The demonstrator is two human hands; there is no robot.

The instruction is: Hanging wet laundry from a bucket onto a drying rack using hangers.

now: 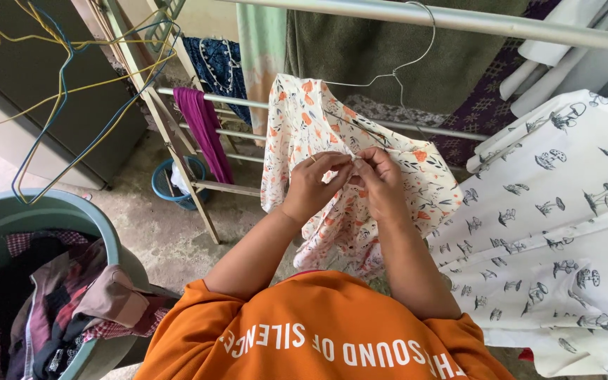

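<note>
Nearest the camera, the person's orange shirt is filling the bottom of the view, with both bare forearms reaching up and away from it. To the left, a green laundry tub is sitting on the concrete floor, holding a heap of checked and dark clothes.

Further out, the left hand and the right hand are meeting in front of the chest, fingertips touching. Both are curled almost closed, pinching a small bit of a white floral blouse between thumb and fingers; what exactly sits between the fingertips is too small to tell. The blouse, printed with orange flowers, is hanging on a thin wire hanger hooked over a metal rail, and its lower part is draping down below the hands.

Just beside it on the right, a white cloth with dark mushroom prints is spreading wide. Beyond the hands, a purple cloth is hanging over a drying rack, with a small blue bucket on the floor behind it. At top left, yellow and blue wire hangers are dangling, and a dark green towel is hanging at the back
</note>
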